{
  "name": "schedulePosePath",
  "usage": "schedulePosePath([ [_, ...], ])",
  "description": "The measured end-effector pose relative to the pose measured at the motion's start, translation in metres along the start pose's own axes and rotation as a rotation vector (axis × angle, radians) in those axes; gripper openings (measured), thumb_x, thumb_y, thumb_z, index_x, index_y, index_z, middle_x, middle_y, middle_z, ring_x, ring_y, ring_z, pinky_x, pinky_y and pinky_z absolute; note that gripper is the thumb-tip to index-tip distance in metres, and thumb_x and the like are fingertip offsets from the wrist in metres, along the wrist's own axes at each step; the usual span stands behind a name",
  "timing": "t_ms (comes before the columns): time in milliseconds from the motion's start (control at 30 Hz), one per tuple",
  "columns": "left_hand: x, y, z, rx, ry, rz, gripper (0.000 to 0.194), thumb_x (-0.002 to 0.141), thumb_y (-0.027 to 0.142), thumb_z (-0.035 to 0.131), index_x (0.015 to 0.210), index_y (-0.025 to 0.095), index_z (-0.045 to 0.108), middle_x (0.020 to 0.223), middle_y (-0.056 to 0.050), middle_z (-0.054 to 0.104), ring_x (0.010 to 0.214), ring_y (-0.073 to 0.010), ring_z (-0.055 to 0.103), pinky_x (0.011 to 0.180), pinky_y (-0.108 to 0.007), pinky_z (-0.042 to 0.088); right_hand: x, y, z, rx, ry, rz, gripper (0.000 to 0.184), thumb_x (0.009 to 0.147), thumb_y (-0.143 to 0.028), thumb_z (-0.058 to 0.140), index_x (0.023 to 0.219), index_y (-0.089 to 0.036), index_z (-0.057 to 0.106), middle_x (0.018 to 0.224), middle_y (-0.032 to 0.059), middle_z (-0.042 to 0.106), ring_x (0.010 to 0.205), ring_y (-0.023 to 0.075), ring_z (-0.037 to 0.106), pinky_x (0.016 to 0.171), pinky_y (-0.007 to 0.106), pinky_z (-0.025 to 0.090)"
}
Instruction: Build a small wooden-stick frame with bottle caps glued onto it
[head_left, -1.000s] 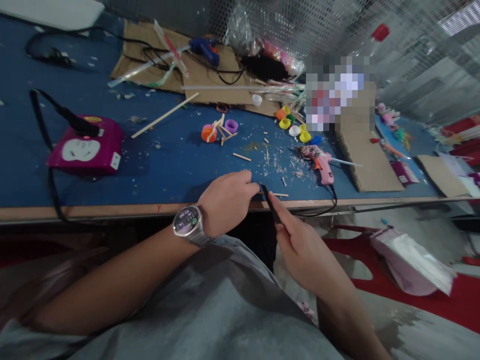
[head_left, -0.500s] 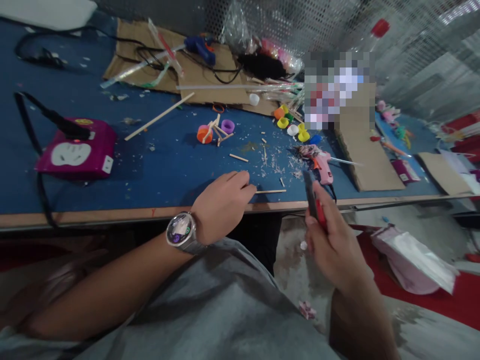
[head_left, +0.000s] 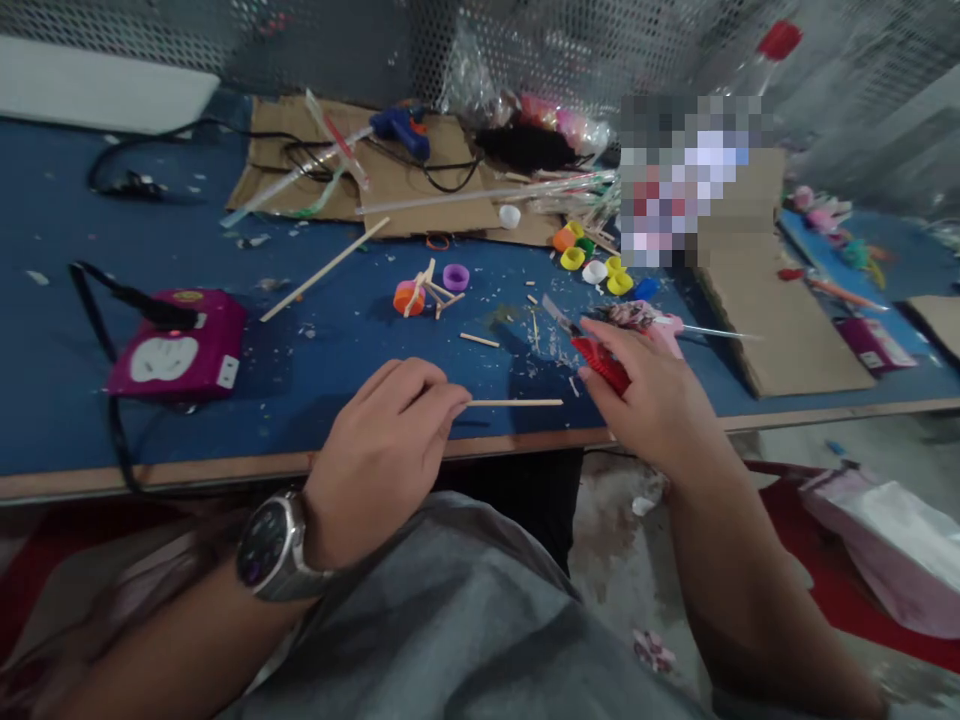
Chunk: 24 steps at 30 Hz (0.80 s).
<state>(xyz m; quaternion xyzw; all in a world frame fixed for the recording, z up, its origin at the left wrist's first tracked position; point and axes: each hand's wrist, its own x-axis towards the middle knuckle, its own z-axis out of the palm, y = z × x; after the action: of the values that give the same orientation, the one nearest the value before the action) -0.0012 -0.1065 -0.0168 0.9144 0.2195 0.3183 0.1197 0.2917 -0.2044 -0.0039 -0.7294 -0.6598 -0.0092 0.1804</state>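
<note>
Near the table's front edge, my left hand (head_left: 386, 450) pinches one end of a thin wooden stick (head_left: 517, 403), whose free end points right. A red utility knife (head_left: 600, 362) is gripped in my right hand (head_left: 652, 400), its blade out and aimed up and left, apart from the stick. Beyond the hands lie a short cut piece of stick (head_left: 480, 340) and pale shavings. Farther back, small sticks are joined onto an orange bottle cap (head_left: 409, 298), with a purple cap (head_left: 456, 277) beside it. Behind my right hand, a pink glue gun (head_left: 666, 328) is partly hidden.
A magenta power box (head_left: 180, 345) with a black cable sits at left. A long stick (head_left: 326, 268) lies behind it. A blue glue gun (head_left: 401, 130) rests on cardboard (head_left: 442, 200) at the back. Coloured caps (head_left: 573, 258) and an upright cardboard piece (head_left: 780, 330) are at right.
My left hand has drawn back and left with the stick. My right hand has moved up over the table, and the knife's blade now points forward-left. The view has shifted slightly.
</note>
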Motion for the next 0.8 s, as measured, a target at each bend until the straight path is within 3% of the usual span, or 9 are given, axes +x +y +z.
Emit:
schedulePosePath([
  [100, -0.001, 0.003, -0.005, 0.007, 0.001, -0.044, 0.016, 0.109, 0.011, 0.06, 0.109, 0.013, 0.076, 0.105, -0.01, 0.068, 0.097, -0.0246, 0.064, 0.09, -0.041, 0.056, -0.004, -0.003, 0.003, 0.0, 0.049, -0.018, 0.046, 0.107, -0.032, 0.061, 0.15, -0.018, 0.068, 0.136, 0.0194, 0.077, 0.128, 0.0404, 0.072, 0.113, 0.064, 0.055],
  [200, 0.0, 0.008, -0.007, 0.014, -0.025, -0.043, 0.014, 0.109, 0.012, 0.061, 0.109, 0.012, 0.075, 0.11, -0.011, 0.07, 0.1, -0.0253, 0.065, 0.094, -0.041, 0.056, -0.012, -0.019, -0.009, 0.153, 0.219, -0.017, 0.033, 0.113, -0.03, 0.051, 0.13, -0.021, 0.078, 0.126, 0.0153, 0.078, 0.122, 0.033, 0.073, 0.11, 0.053, 0.055],
  [267, 0.002, 0.012, -0.008, -0.001, -0.061, -0.001, 0.013, 0.109, 0.01, 0.06, 0.109, 0.013, 0.073, 0.109, -0.01, 0.074, 0.1, -0.0251, 0.066, 0.095, -0.041, 0.056, -0.017, -0.036, -0.02, 0.345, 0.107, -0.06, 0.032, 0.116, -0.031, 0.049, 0.12, -0.023, 0.079, 0.12, 0.0113, 0.08, 0.115, 0.0267, 0.075, 0.102, 0.042, 0.057],
  [333, 0.003, 0.017, -0.009, -0.015, -0.101, 0.043, 0.014, 0.108, 0.008, 0.059, 0.11, 0.014, 0.071, 0.106, -0.007, 0.076, 0.1, -0.0245, 0.068, 0.095, -0.04, 0.055, -0.019, -0.053, -0.028, 0.449, -0.209, -0.152, 0.025, 0.115, -0.037, 0.057, 0.124, -0.024, 0.077, 0.117, 0.0069, 0.081, 0.106, 0.0218, 0.076, 0.091, 0.034, 0.057],
  [367, 0.004, 0.019, -0.01, -0.021, -0.119, 0.053, 0.015, 0.109, 0.007, 0.058, 0.11, 0.015, 0.071, 0.106, -0.007, 0.076, 0.099, -0.0242, 0.068, 0.095, -0.04, 0.054, -0.02, -0.059, -0.03, 0.461, -0.353, -0.166, 0.024, 0.116, -0.037, 0.056, 0.117, -0.023, 0.077, 0.108, 0.0046, 0.081, 0.096, 0.0195, 0.075, 0.082, 0.031, 0.055],
  [433, 0.005, 0.024, -0.011, -0.051, -0.14, 0.043, 0.016, 0.11, 0.01, 0.055, 0.111, 0.016, 0.071, 0.106, -0.006, 0.076, 0.098, -0.0236, 0.069, 0.094, -0.039, 0.054, -0.02, -0.067, -0.03, 0.451, -0.503, -0.138, 0.031, 0.118, -0.035, 0.051, 0.102, -0.023, 0.075, 0.093, 0.0015, 0.079, 0.079, 0.0166, 0.07, 0.068, 0.029, 0.046],
  [600, 0.009, 0.026, -0.016, -0.237, -0.325, -0.056, 0.022, 0.116, 0.025, 0.053, 0.11, 0.02, 0.074, 0.098, -0.002, 0.079, 0.086, -0.0188, 0.072, 0.077, -0.032, 0.051, -0.022, -0.068, -0.027, 0.548, -0.569, -0.048, 0.026, 0.117, -0.029, 0.05, 0.107, -0.023, 0.073, 0.099, 0.0008, 0.082, 0.083, 0.016, 0.071, 0.07, 0.029, 0.04],
  [800, 0.013, 0.019, -0.026, -0.404, -0.551, -0.086, 0.03, 0.116, 0.033, 0.053, 0.102, 0.024, 0.078, 0.088, 0.002, 0.08, 0.079, -0.0155, 0.072, 0.071, -0.028, 0.045, -0.02, -0.071, -0.029, 0.65, -0.661, -0.133, 0.03, 0.118, -0.033, 0.052, 0.097, -0.021, 0.07, 0.095, 0.0023, 0.077, 0.085, 0.0168, 0.066, 0.074, 0.03, 0.04],
])
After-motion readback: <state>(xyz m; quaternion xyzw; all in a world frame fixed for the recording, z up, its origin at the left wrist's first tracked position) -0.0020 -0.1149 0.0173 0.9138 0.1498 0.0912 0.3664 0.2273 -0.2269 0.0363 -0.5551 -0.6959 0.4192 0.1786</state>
